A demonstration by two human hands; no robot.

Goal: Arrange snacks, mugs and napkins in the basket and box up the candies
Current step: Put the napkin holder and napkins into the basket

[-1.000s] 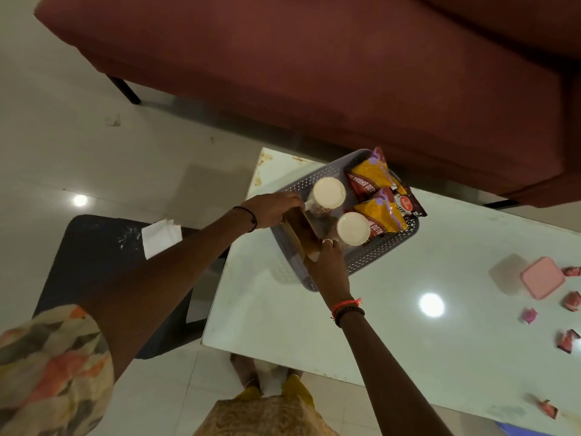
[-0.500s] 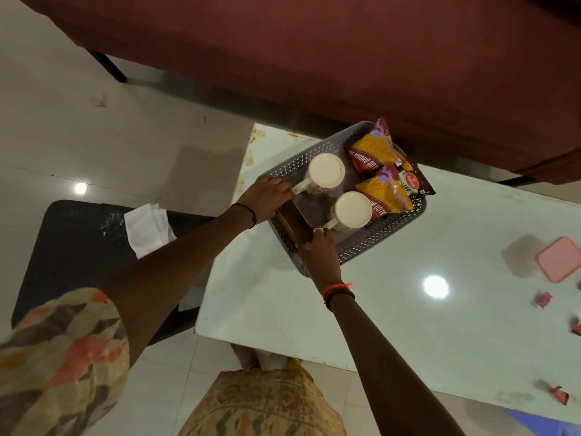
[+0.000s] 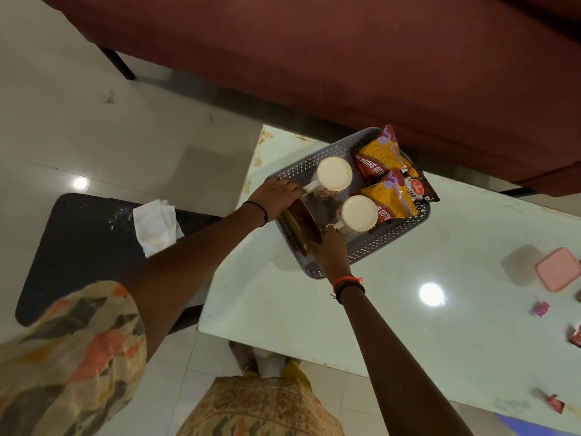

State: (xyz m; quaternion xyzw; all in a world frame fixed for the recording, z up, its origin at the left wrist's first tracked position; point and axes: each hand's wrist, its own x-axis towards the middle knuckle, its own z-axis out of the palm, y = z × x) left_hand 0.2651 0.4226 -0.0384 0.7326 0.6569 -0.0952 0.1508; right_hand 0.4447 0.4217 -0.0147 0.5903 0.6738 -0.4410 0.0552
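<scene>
A flat brown napkin stack (image 3: pixel 303 226) was gripped at its ends by both hands (image 3: pixel 278 198), closed, inside the perforated grey basket (image 3: pixel 371 250) beside two round mugs (image 3: pixel 334 177); wrapped candies (image 3: pixel 541 309) were scattered across the glossy surface (image 3: pixel 408 325).

Grey perforated basket (image 3: pixel 361 247) on the desk's near-left corner. Inside: two white mugs (image 3: pixel 334 177) (image 3: pixel 359 213) upright, side by side; yellow-and-maroon snack packets (image 3: pixel 379 155) (image 3: pixel 390 199) leaning along the far side; brown napkin stack (image 3: pixel 303 221) on edge at the left end. Pink candy box (image 3: pixel 558 269) closed, well apart; wrapped candies (image 3: pixel 540 309) scattered near it.
</scene>
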